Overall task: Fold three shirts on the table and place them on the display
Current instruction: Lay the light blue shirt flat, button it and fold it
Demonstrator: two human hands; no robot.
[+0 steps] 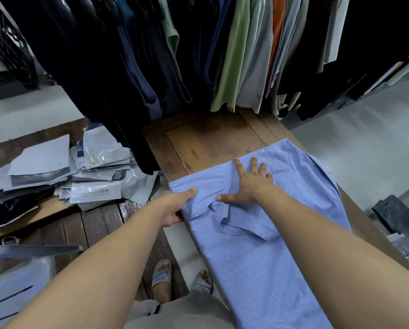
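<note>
A light blue checked shirt lies lengthwise along the narrow wooden table, partly folded, with a loose flap near its middle. My left hand grips the shirt's left edge at the table's side, thumb on top of the cloth. My right hand lies flat on the shirt with its fingers spread, pressing the fabric down near the far end. No other shirt on the table shows in this view.
A rail of hanging clothes crowds the table's far end. Grey plastic garment bags are piled on a low wooden platform at the left. Dark slabs lie on the floor at the right. My sandalled feet stand by the table.
</note>
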